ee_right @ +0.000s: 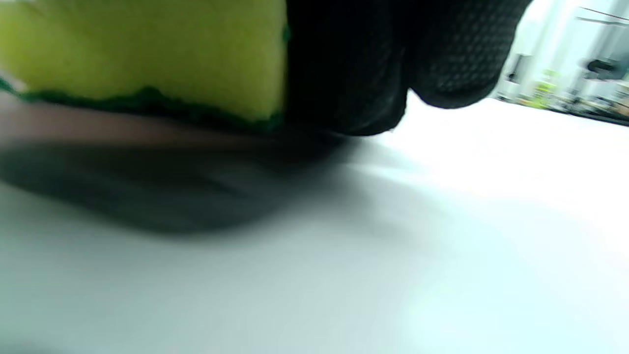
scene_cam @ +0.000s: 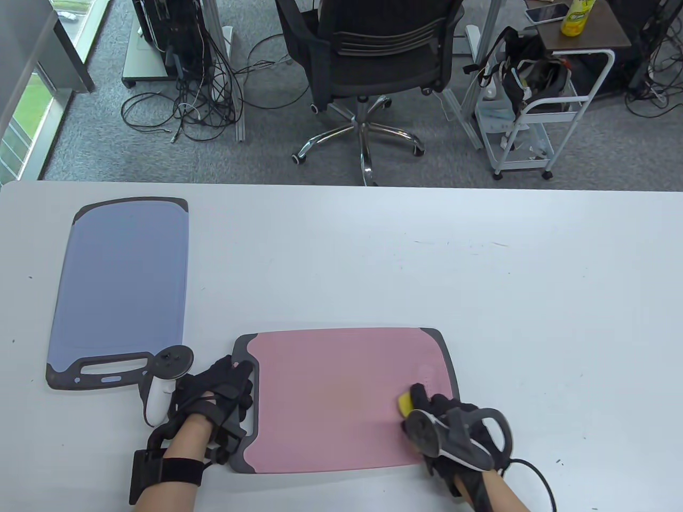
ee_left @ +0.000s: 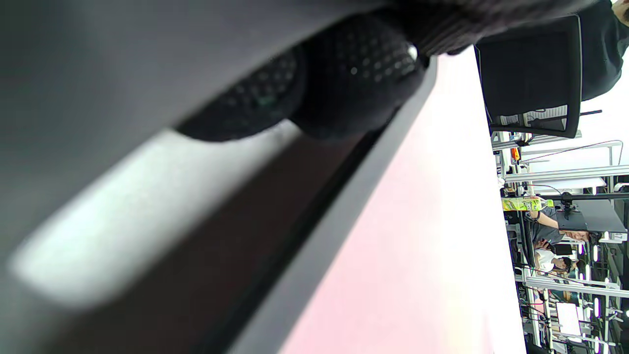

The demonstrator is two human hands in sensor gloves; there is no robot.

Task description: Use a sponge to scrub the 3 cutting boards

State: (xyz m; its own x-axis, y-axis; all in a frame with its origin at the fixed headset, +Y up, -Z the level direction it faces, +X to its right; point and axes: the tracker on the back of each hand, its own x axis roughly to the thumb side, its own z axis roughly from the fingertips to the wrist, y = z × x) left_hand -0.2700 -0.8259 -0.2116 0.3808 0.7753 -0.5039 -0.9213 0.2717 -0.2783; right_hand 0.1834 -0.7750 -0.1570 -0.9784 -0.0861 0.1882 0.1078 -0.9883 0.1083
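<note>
- Right hand [scene_cam: 453, 426] grips the sponge [scene_cam: 406, 404], fingers curled over it. Yellow body up, green scrub face down on the pink board [scene_cam: 341, 394], near its right edge.
- Left hand [scene_cam: 224, 400] pins the pink board's grey handle end [scene_cam: 246, 405], at the board's left. Left wrist view shows fingertips [ee_left: 358, 78] in the handle slot, so I'd call that a hold round the handle.
- Pink board sits at the near edge of the table [scene_cam: 480, 266], centre. Judging by sponge contact, this board is mid-scrub; can't tell how much of it is covered.
- Blue board [scene_cam: 122, 282] lies far left, handle toward me, just beside my left hand, nothing touching it. No foam or wet marks visible, so can't tell whether it's done.
- Only two boards in view. Third one isn't in any view.
- Estimate: at least one board left after this, maybe two.
</note>
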